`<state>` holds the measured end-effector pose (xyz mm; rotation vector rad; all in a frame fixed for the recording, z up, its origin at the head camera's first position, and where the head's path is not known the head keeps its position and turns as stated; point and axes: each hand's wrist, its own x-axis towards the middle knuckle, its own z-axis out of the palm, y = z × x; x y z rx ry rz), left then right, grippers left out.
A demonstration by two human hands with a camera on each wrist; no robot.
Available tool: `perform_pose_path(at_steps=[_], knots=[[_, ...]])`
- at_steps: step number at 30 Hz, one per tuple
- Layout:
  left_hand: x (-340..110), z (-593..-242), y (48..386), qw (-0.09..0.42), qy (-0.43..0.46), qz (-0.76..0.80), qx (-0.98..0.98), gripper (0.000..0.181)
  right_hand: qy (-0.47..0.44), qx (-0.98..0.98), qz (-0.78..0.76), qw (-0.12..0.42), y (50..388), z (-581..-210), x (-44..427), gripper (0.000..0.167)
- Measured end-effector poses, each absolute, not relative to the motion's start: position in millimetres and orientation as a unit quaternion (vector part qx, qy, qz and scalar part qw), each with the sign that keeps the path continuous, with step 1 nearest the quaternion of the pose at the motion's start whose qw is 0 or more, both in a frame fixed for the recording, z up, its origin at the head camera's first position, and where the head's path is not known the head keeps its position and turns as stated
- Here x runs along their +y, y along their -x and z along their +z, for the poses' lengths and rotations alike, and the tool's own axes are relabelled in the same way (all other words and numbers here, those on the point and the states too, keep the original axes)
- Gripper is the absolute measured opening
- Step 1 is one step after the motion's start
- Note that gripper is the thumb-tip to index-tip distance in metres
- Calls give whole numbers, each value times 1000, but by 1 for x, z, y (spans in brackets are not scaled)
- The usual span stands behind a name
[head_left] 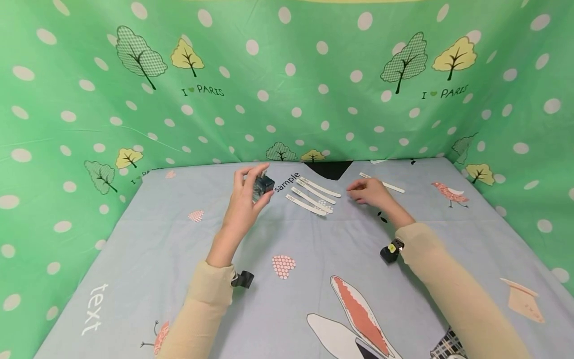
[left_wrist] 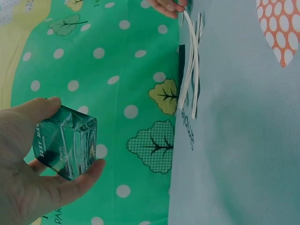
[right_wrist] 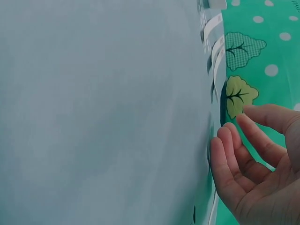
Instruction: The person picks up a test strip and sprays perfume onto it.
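Observation:
My left hand (head_left: 242,202) grips a small dark glass perfume bottle (head_left: 265,185) between thumb and fingers, lifted above the table. White lettering shows on the bottle's clear faceted glass (left_wrist: 68,143) in the left wrist view. Several narrow white paper strips (head_left: 319,187) with printed ends lie side by side between my hands, fanned slightly. To their right hovers my right hand (head_left: 369,193), fingers loosely bent and thumb tip close to the index fingertip, with nothing visible between them. One more paper strip (head_left: 394,188) lies apart, partly behind the right hand.
A grey-blue printed cloth (head_left: 278,299) covers the table. Green dotted curtains (head_left: 291,75) hang along the back and both sides. Black wrist cameras (head_left: 243,279) sit on the cuffs of my beige sleeves.

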<state>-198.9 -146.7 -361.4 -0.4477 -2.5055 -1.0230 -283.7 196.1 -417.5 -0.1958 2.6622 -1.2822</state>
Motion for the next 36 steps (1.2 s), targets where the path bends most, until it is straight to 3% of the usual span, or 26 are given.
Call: perform_pose_path(at_steps=[36], knots=[[-147, -358, 198, 190, 152, -354, -903, 63, 37, 882, -452, 131, 297, -423, 170, 28]])
